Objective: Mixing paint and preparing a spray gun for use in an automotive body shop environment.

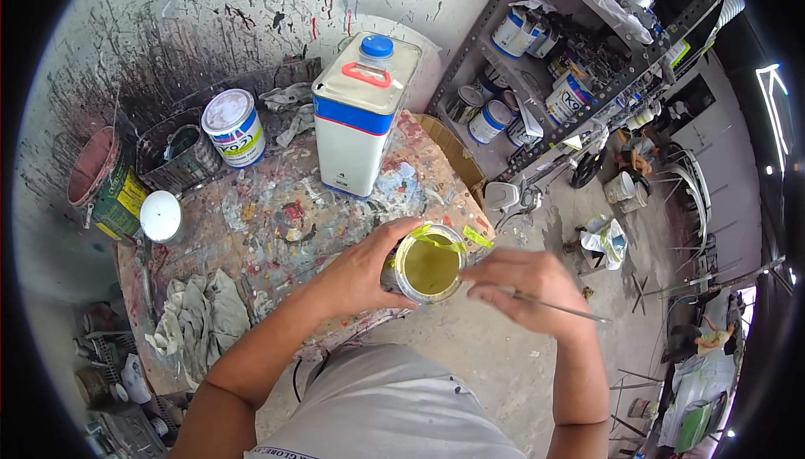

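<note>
My left hand (pixel 362 268) is wrapped round the side of a round metal paint can (pixel 428 299) at the table's near right edge. The can's open mouth faces me, showing yellow-green paint (pixel 429 268) inside. Bright yellow-green streaks cross the far part of the mouth, and a similar bright piece (pixel 478 237) shows just beyond the rim; I cannot tell what it is. My right hand (pixel 532 290) is closed round a thin metal rod (pixel 570 311), close to the can's right rim. The rod's far end is hidden by my fingers.
The paint-stained table (pixel 285 249) carries a tall rectangular tin (pixel 352 145) with a blue cap, a closed paint can (pixel 233 132), a white-topped container (pixel 160 217) and crumpled rags (pixel 201 321). A green bucket (pixel 109 186) stands left. Metal shelves (pixel 524 82) hold several cans at right.
</note>
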A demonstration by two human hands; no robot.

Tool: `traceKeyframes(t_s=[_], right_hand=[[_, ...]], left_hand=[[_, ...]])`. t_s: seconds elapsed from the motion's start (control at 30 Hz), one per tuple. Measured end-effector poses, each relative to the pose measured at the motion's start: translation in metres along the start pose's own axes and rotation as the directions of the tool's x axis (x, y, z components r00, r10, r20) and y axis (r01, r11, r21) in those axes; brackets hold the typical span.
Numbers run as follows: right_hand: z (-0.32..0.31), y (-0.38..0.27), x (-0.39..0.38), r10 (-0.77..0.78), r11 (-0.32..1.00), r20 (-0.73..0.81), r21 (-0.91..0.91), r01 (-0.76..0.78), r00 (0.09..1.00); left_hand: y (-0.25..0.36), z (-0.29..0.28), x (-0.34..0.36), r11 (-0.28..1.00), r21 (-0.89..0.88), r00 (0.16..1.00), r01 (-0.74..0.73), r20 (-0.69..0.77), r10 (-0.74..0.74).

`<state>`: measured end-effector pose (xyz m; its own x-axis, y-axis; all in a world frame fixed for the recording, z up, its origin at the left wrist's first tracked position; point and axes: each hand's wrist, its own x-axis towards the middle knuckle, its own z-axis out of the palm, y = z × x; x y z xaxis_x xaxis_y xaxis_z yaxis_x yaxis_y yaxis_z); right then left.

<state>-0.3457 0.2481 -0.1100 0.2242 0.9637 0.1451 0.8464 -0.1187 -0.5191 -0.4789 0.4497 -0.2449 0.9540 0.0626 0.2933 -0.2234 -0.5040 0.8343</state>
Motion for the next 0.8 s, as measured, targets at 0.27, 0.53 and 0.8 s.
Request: traceKeyframes(t_s=[0.27, 0.53, 0.8], right_hand=[[-0.001, 0.022, -0.024, 0.072, 0.995, 0.087, 0.064, -0.077, 0.994], [-0.004, 0.084, -0.077, 0.626, 0.449, -0.165, 0.875, -0.18, 0.762], [-0.003, 0.1, -0.107, 0.543, 0.41, -0.403, 0.893, 0.185, 0.737]], left_hand=[[0.008, -0.001, 0.011, 0.999, -0.034, 0.999, -0.034, 0.017, 0.035], [0.001, -0.006, 0.012, 0.996, -0.065, 0.996, 0.067, 0.055, -0.063], [-0.019, -0.002, 0.014, 0.994, -0.048, 0.993, 0.101, -0.054, -0.104]])
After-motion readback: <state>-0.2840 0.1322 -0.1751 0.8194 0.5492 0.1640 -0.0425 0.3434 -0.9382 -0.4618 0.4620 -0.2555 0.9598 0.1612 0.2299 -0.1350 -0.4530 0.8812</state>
